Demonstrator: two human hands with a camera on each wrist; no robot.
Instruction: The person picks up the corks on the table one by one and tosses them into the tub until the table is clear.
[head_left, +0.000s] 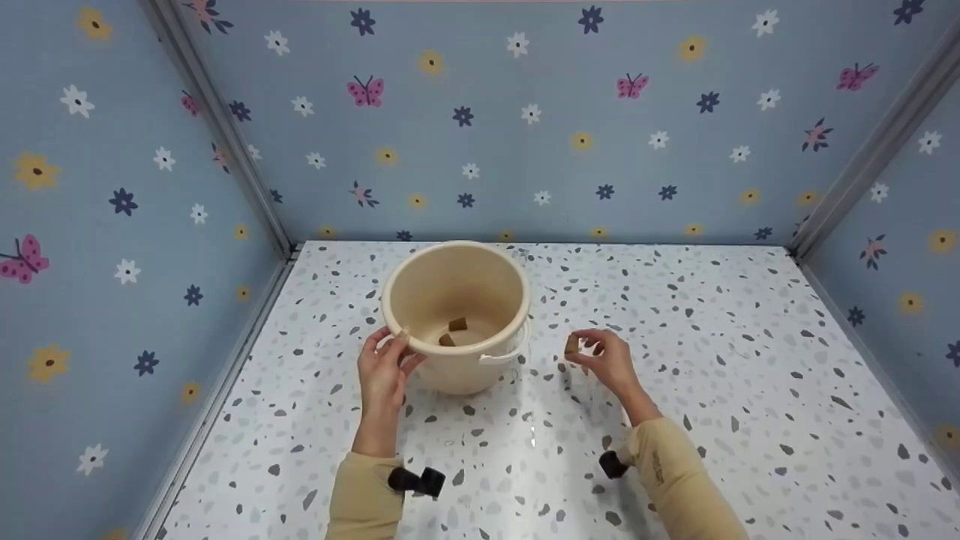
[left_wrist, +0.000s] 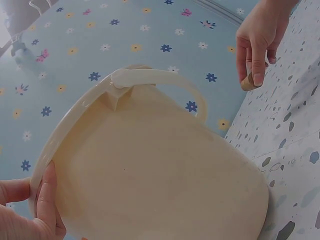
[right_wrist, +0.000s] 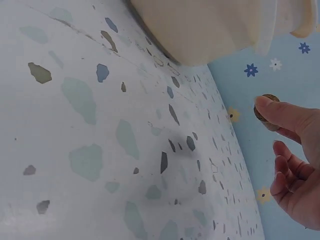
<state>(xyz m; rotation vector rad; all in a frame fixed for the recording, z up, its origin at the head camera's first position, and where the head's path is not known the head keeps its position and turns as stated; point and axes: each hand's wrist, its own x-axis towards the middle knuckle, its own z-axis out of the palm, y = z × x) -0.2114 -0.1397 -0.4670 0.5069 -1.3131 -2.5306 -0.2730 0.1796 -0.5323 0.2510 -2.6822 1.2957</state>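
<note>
A cream plastic bucket [head_left: 459, 379] stands upright on the speckled table, its white handle [head_left: 501, 358] hanging down on the right side. My left hand [head_left: 382, 379] grips the near-left rim, thumb and fingers on either side of it. Inside, on the bottom, lie two small brown pieces, one cork-like piece [head_left: 457, 324] behind another piece [head_left: 447, 340]. To the right of the bucket, above the table, my right hand [head_left: 611, 361] pinches a short cork [right_wrist: 266, 114] between thumb and index finger. In the right wrist view its other fingers are loosely curled.
The white terrazzo-patterned table [head_left: 712, 420] reaches back to a blue flowered wall [head_left: 555, 97]. Similar panels close off the left and right sides, with grey metal posts [head_left: 225, 127] at the corners. Black wrist mounts [head_left: 417, 481] sit on both sleeves.
</note>
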